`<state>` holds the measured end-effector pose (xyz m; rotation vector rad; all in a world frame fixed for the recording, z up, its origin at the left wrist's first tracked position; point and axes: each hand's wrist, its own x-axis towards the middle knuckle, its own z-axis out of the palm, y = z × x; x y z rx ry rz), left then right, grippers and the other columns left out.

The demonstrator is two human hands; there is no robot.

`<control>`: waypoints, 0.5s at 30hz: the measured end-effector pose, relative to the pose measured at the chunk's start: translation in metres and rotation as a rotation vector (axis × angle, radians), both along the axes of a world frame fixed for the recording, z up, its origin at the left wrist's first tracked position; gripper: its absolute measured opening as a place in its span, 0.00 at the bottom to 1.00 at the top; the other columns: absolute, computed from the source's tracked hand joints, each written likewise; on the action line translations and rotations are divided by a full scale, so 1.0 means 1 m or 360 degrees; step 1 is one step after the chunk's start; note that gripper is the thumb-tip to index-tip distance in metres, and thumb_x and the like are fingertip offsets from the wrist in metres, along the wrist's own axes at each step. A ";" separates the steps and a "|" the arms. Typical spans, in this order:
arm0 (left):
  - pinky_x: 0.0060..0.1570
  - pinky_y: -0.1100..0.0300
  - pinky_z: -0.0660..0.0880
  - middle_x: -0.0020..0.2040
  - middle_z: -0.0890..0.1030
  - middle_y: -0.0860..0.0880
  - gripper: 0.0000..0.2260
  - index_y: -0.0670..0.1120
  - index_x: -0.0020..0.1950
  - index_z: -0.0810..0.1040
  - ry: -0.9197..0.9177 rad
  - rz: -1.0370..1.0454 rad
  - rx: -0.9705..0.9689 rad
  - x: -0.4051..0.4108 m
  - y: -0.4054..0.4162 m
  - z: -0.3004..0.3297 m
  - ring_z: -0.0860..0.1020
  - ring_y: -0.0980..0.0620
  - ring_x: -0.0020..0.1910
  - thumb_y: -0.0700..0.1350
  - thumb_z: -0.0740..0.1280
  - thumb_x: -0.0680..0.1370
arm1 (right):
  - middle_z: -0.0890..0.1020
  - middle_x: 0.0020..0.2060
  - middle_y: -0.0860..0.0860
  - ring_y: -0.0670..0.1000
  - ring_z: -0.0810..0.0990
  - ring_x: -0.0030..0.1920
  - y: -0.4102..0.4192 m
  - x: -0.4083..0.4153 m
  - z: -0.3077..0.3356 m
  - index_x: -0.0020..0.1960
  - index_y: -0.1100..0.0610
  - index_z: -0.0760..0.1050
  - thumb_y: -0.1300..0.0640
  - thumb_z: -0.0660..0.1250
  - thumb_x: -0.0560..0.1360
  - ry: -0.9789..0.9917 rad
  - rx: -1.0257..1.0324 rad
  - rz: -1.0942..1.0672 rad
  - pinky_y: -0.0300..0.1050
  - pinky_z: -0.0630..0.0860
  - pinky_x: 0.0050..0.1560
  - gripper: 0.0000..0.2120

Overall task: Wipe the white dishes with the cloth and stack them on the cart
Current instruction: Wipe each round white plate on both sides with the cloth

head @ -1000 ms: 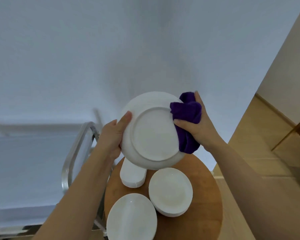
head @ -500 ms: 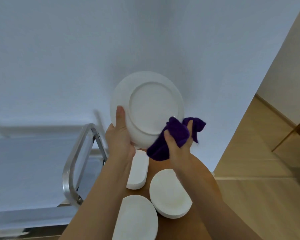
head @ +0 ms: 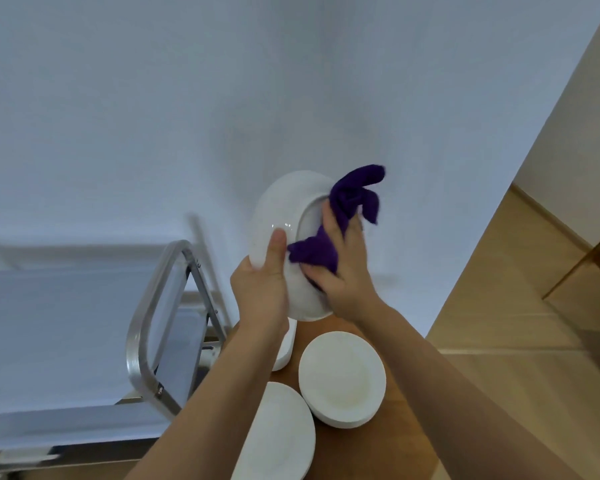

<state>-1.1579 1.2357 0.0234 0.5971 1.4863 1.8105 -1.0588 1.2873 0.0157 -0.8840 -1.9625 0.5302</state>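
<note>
Plate [head: 278, 209] held tilted above the wooden table [head: 388, 445]: my left hand [head: 262, 289] grips its rim while my right hand [head: 343, 268] presses the bunched purple cloth [head: 350, 199] against its underside. Three more white dishes wait below: one round stack [head: 342, 379], one plate [head: 281, 434] cut off by the frame, one piece [head: 286, 348] mostly hidden behind my wrist.

A round wooden table [head: 392, 441] fills the lower middle of the view, its top a warm brown. Behind it rises a plain white wall [head: 187, 98] that takes up most of the upper view. To the right of the table lies a light wood floor [head: 520, 341], with a pale skirting strip running along the foot of a beige wall [head: 568, 116] at the far right. At the right edge of the view a thin wooden leg [head: 575, 271] slants down to the floor beside something dark that is cut off and cannot be made out.
</note>
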 end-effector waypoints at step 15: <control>0.32 0.59 0.76 0.40 0.83 0.50 0.14 0.50 0.46 0.78 -0.0208 0.0053 -0.0132 -0.020 -0.008 -0.017 0.83 0.49 0.40 0.60 0.70 0.71 | 0.66 0.70 0.54 0.52 0.61 0.72 -0.053 0.028 -0.069 0.71 0.53 0.64 0.51 0.63 0.73 -0.0356 0.0183 0.0245 0.47 0.56 0.72 0.28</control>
